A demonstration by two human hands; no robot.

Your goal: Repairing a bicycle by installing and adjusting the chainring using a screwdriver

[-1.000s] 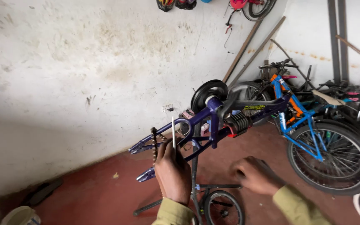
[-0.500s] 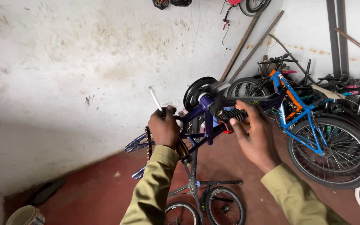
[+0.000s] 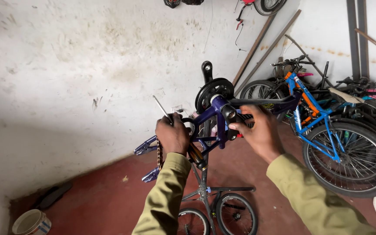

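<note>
- Here, the purple frame [image 3: 240, 106] sits clamped on a stand, wheels off, chainring and crank fitted.
- Left hand [image 3: 172, 135] clenches a thin tool [image 3: 162, 106] by the chain [image 3: 159, 152].
- Right hand [image 3: 260, 130] grips the frame's spring; the work looks midway.

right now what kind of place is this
Most likely a bicycle repair shop: a purple bike frame clamped on a repair stand, parked bicycles against the wall, and loose small wheels on the red floor.
</note>
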